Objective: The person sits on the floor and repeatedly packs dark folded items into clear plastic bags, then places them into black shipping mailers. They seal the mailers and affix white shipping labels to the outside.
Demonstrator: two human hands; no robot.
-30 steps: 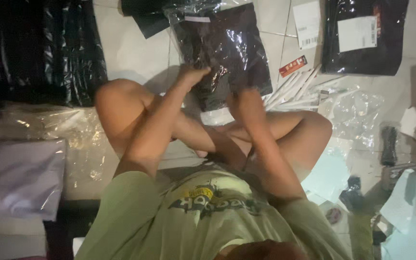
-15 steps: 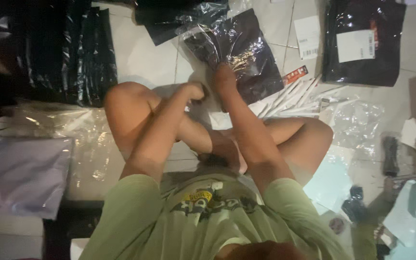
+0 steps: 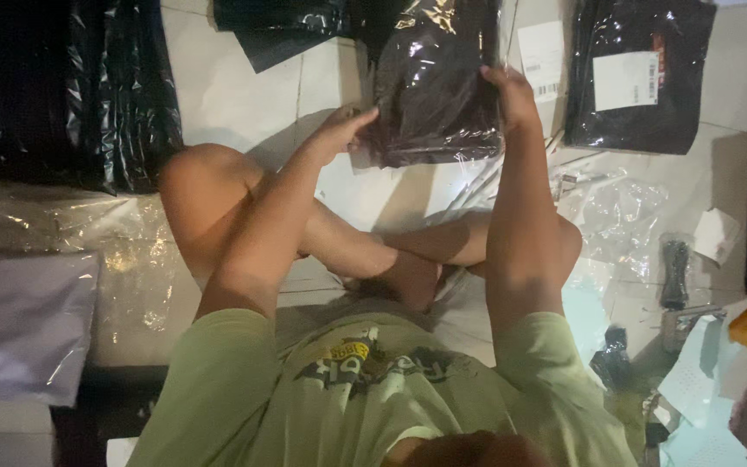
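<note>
I sit cross-legged on a tiled floor and hold up a dark garment sealed in a clear plastic bag (image 3: 436,86). My left hand (image 3: 343,131) grips the bag's lower left corner. Gripping its right edge, higher up, is my right hand (image 3: 512,97). The bag is lifted off the floor in front of my knees, and it hides part of the floor behind it.
A black packet with a white label (image 3: 628,73) lies at the far right, a loose white label (image 3: 540,59) beside it. Black plastic bags (image 3: 62,86) pile up at the left, clear bags (image 3: 54,251) below them. Crumpled clear plastic (image 3: 620,212), small tools and papers lie at the right.
Both hands have lifted the bagged garment off the floor and raised it higher in front of me; the right hand has shifted to its right edge.
</note>
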